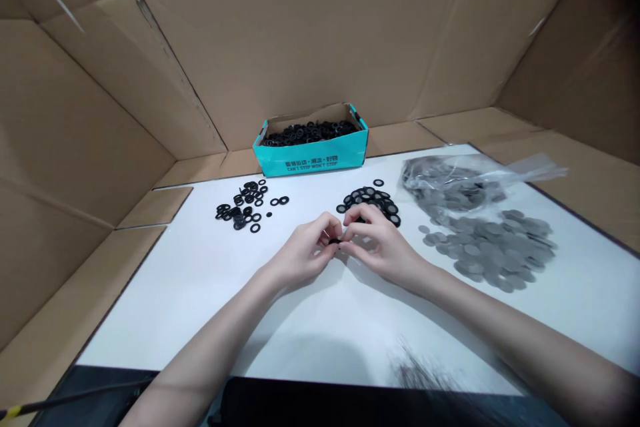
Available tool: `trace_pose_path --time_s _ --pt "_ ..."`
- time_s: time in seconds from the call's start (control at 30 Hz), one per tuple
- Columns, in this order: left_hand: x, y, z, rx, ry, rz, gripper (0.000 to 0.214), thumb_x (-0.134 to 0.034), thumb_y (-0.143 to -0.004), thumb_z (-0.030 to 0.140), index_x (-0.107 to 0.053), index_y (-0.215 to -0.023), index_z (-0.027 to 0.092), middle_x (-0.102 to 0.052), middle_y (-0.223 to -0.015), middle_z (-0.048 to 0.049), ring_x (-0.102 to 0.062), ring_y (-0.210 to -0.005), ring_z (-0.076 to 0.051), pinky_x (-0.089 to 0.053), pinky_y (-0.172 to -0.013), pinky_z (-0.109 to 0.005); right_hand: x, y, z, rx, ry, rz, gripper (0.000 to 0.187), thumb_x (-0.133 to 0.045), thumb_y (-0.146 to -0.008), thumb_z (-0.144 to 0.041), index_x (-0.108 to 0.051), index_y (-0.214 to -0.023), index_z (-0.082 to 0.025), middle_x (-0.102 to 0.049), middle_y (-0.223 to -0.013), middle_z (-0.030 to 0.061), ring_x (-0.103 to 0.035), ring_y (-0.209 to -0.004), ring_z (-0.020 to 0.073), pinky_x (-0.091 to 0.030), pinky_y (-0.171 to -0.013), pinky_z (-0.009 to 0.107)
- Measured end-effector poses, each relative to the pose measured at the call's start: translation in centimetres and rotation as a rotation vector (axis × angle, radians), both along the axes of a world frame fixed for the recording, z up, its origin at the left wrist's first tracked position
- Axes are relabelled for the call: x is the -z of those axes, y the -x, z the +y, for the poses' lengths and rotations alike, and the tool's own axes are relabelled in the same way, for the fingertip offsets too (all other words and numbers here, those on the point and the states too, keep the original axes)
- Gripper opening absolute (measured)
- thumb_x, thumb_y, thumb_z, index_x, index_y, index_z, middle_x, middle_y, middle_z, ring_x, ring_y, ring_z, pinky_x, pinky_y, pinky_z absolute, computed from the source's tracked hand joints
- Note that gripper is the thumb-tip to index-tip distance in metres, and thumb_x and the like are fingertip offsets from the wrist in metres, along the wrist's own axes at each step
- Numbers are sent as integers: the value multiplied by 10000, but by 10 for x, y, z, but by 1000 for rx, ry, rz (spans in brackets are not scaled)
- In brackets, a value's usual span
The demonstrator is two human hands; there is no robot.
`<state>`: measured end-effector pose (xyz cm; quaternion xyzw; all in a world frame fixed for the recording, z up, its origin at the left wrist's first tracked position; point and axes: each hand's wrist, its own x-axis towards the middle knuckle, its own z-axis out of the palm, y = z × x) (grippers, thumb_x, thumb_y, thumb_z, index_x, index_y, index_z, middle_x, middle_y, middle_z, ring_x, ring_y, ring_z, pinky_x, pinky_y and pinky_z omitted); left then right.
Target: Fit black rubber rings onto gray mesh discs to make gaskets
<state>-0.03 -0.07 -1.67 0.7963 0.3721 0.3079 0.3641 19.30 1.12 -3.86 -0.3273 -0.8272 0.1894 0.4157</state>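
Observation:
My left hand (pixel 305 252) and my right hand (pixel 381 245) meet over the middle of the white table (pixel 200 293), fingertips pinched together on one small black ring (pixel 336 241). Just beyond my right hand lies a pile of black rings fitted with grey mesh (pixel 373 200). Loose black rings (pixel 245 207) are scattered to the left of my hands. A heap of grey mesh discs (pixel 487 247) spreads to the right.
A teal cardboard box (pixel 313 157) full of black rings stands at the table's back edge. A clear plastic bag (pixel 453 180) holding more grey discs lies at the back right. Brown cardboard walls (pixel 320 33) enclose the table on three sides.

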Motion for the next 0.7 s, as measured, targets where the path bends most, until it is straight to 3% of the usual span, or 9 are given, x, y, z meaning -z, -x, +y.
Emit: trace_pose_path --time_s 0.4,0.7 --pt "-3 -7 -4 -112 -9 -179 83 -571 -911 199 -531 -983 190 -593 -894 -16 -561 -783 -114 -464 -730 -238 -5 0 0 49 119 147 59 -636 -859 -216 -658 -805 -205 -608 -954 70 -603 -932 221 -490 -843 402" --pt "0 -11 -4 -142 27 -212 112 -573 -865 132 -528 -952 187 -584 -883 -3 -560 -769 -103 -465 -717 -226 -5 1 -3 41 90 134 100 -618 -856 -194 -632 -758 -210 -597 -963 74 -594 -943 226 -492 -837 401"
